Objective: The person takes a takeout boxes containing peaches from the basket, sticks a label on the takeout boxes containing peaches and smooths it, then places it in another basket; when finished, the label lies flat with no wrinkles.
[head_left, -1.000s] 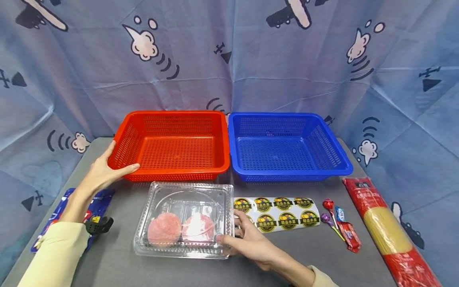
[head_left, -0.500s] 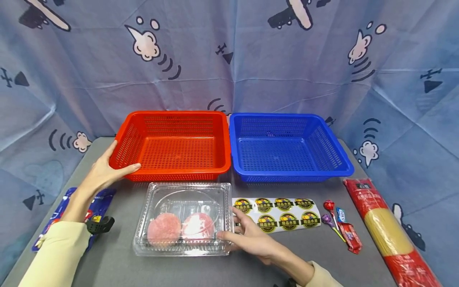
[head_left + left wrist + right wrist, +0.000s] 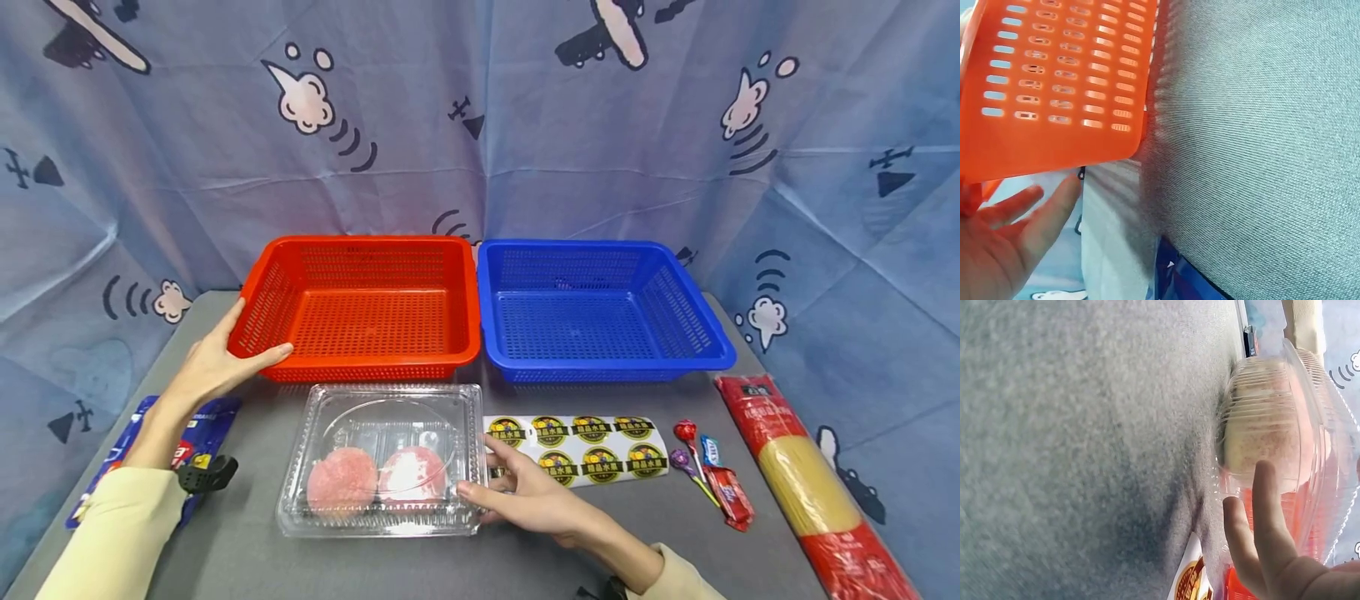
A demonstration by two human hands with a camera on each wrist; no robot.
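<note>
Grey felt covers the worktop (image 3: 247, 558), and a blue cloth printed with clouds and planes hangs behind it. Near the front edge lies a clear plastic clamshell box (image 3: 384, 458), lid closed, with two round pink cakes (image 3: 378, 479) side by side inside. The right hand (image 3: 528, 500) rests against the box's right wall; its fingers (image 3: 1269, 506) are straight and relaxed, touching the plastic without curling round it, as the right wrist view also shows.

Just behind the box stands a red basket (image 3: 360, 304). The left hand (image 3: 213, 362) holds its near left corner, thumb lying along the front rim and the other fingers (image 3: 1047, 212) stretched out straight against the outer side wall. A blue basket (image 3: 600, 304) stands touching the red one on its right.

Just right of the box, partly under the right hand, lies a sheet of round yellow-and-green stickers (image 3: 592, 450). Beyond it are two lollipops (image 3: 686, 446) and some small wrapped sweets (image 3: 727, 492), then a long packet of spaghetti (image 3: 806, 483) running along the right edge of the worktop. On the far left, under the left forearm, lies a blue flat packet (image 3: 198, 421), and a small black clip (image 3: 204, 473) shows by the cream sleeve.
</note>
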